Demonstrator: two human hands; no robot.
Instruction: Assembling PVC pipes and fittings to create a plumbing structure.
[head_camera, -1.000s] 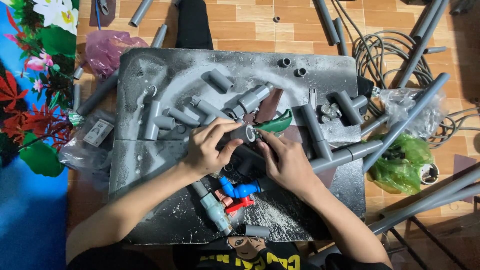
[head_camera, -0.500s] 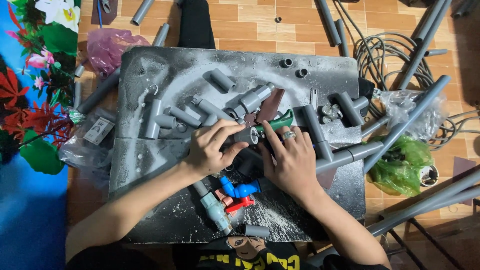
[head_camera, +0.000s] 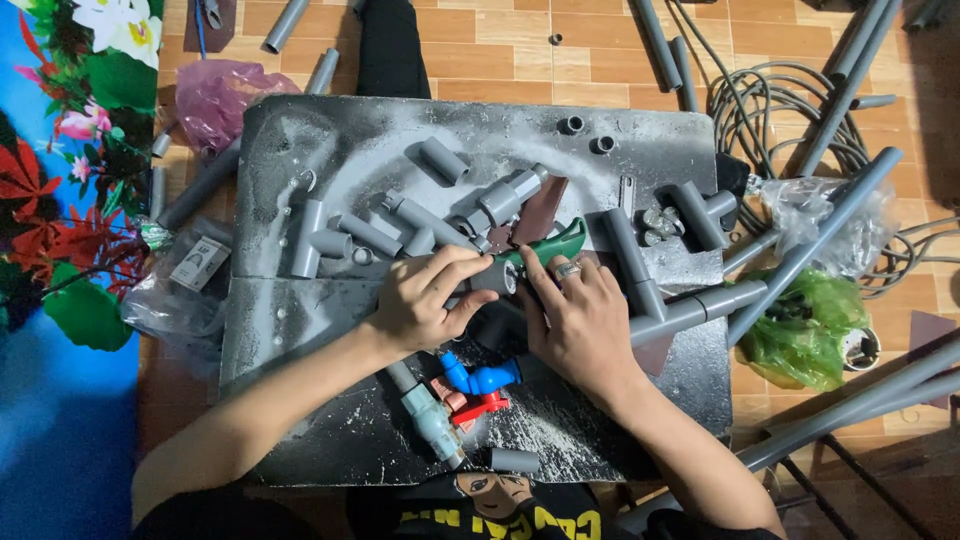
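Grey pipe fitting (head_camera: 492, 277), short, held at the middle of a dusty grey slab (head_camera: 300, 320).

Packaging: clear bag with a pale rectangular label (head_camera: 197, 263) at the slab's left edge; pink bag (head_camera: 215, 95) far left; green bag (head_camera: 800, 325) and clear bag (head_camera: 825, 215) to the right. Left hand (head_camera: 425, 300) has fingers curled closed around the fitting's left end; right hand (head_camera: 575, 320), ring on one finger, presses extended fingertips against its right, open end. Blue fitting (head_camera: 480, 377) and red-handled valve (head_camera: 450, 410) lie just nearer.
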